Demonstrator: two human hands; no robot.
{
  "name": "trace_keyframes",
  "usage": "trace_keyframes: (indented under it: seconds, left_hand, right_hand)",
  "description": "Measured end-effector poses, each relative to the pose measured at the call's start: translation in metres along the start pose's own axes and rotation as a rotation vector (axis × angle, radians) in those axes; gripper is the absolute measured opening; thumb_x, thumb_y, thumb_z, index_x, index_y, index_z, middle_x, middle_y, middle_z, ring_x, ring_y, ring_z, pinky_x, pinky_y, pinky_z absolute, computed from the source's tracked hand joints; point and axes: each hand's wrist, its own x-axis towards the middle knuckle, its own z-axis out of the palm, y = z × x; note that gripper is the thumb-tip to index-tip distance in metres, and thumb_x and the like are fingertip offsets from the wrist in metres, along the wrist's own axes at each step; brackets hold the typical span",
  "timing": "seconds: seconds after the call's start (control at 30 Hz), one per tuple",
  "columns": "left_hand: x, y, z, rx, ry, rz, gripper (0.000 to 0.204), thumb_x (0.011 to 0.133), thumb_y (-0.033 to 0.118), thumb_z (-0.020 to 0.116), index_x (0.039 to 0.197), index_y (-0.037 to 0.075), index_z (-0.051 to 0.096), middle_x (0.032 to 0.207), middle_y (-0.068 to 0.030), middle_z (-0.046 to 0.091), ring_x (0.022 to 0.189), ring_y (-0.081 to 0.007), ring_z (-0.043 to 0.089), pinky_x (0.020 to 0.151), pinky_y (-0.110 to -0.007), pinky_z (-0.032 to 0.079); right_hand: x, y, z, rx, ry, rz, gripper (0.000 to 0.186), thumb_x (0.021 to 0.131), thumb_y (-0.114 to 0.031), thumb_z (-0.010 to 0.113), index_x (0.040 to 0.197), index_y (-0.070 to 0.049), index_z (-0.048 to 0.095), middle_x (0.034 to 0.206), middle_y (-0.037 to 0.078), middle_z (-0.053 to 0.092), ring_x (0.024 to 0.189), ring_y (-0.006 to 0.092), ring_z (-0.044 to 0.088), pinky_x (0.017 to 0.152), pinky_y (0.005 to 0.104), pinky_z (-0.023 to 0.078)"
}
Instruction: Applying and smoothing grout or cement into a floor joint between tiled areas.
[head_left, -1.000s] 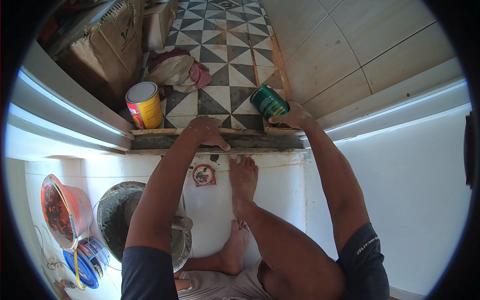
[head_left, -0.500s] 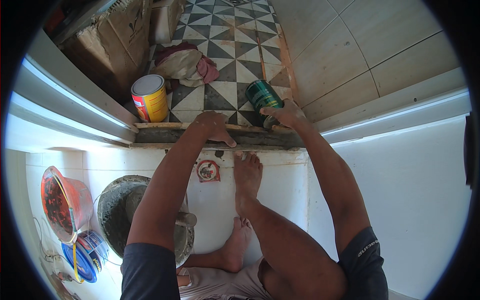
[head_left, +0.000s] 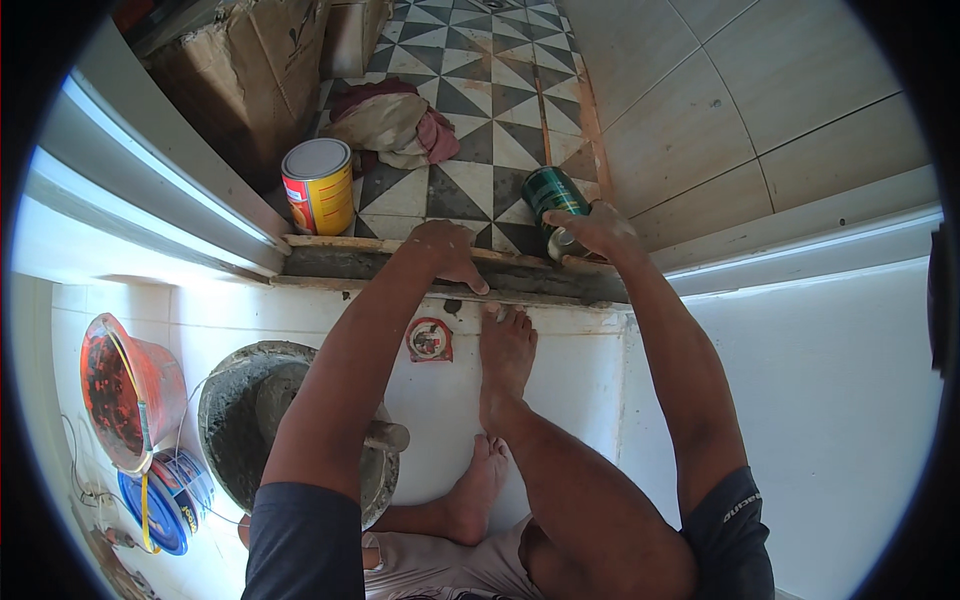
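Observation:
My left hand [head_left: 448, 250] rests on the doorway threshold [head_left: 370, 264] with thumb spread from fingers, holding nothing, across a channel of grey mortar edged by thin boards. My right hand [head_left: 590, 228] grips a green can [head_left: 552, 192], tilted over at the right end of that threshold. A yellow-and-red can with a silver lid [head_left: 317, 190] stands upright at the left end. Below the threshold lies a red tape measure [head_left: 429, 338], beside my bare right foot [head_left: 508, 355].
A mortar-coated bucket [head_left: 230, 430], an orange bucket [head_left: 110, 395] and a blue-lidded pail [head_left: 150, 512] with wires crowd the lower left. Cardboard boxes [head_left: 230, 80] and crumpled cloths [head_left: 395, 130] lie on the patterned tiles [head_left: 470, 120]. A tiled wall [head_left: 720, 120] rises at right.
The green can has swung in my right hand, its lower end shifting toward the threshold's middle. My left hand stays on the threshold. The whole view has shifted slightly rightward.

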Motion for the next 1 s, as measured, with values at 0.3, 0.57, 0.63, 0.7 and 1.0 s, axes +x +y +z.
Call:
trace_keyframes:
  seconds: [0.3, 0.57, 0.63, 0.7, 1.0]
  left_hand:
    - [0.000, 0.000, -0.002, -0.004, -0.016, 0.006, 0.093, 0.063, 0.067, 0.082, 0.124, -0.002, 0.067, 0.119, -0.0235, 0.071, 0.116, -0.0365, 0.067, 0.099, -0.045, 0.052]
    - [0.002, 0.005, -0.003, -0.060, -0.032, -0.076, 0.091, 0.066, 0.072, 0.078, 0.121, 0.000, 0.070, 0.121, -0.0225, 0.070, 0.116, -0.0361, 0.067, 0.100, -0.043, 0.051]
    - [0.000, 0.006, -0.002, -0.047, 0.016, -0.063, 0.091, 0.067, 0.073, 0.077, 0.120, 0.000, 0.071, 0.121, -0.0224, 0.071, 0.116, -0.0360, 0.067, 0.100, -0.043, 0.051]
    - [-0.001, 0.007, -0.001, -0.052, 0.004, -0.081, 0.095, 0.067, 0.073, 0.075, 0.121, -0.005, 0.070, 0.124, -0.0257, 0.069, 0.119, -0.0367, 0.067, 0.102, -0.043, 0.051]
    - [0.004, 0.008, 0.001, -0.003, -0.009, -0.102, 0.094, 0.067, 0.077, 0.074, 0.120, 0.000, 0.070, 0.122, -0.0236, 0.069, 0.118, -0.0356, 0.066, 0.101, -0.043, 0.050]
  right_hand:
    - [0.011, 0.012, 0.005, 0.045, -0.016, -0.062, 0.128, 0.069, -0.090, 0.066, 0.147, 0.010, 0.045, 0.141, 0.028, 0.058, 0.133, 0.0375, 0.058, 0.110, 0.0446, 0.045]
    - [0.015, 0.018, 0.007, 0.138, 0.020, -0.110, 0.134, 0.065, -0.090, 0.068, 0.152, 0.008, 0.038, 0.147, 0.029, 0.053, 0.138, 0.0384, 0.054, 0.113, 0.0451, 0.043]
    - [0.015, 0.018, 0.006, 0.137, 0.007, -0.122, 0.135, 0.065, -0.090, 0.068, 0.153, 0.008, 0.038, 0.147, 0.029, 0.053, 0.138, 0.0382, 0.053, 0.114, 0.0448, 0.042]
    - [0.016, 0.018, 0.005, 0.142, -0.005, -0.143, 0.136, 0.064, -0.090, 0.069, 0.153, 0.007, 0.037, 0.147, 0.029, 0.053, 0.138, 0.0381, 0.053, 0.114, 0.0445, 0.042]
    - [0.029, 0.025, 0.009, 0.107, -0.032, -0.081, 0.122, 0.063, -0.072, 0.083, 0.149, 0.005, 0.043, 0.146, 0.023, 0.057, 0.136, 0.0352, 0.056, 0.113, 0.0407, 0.043]
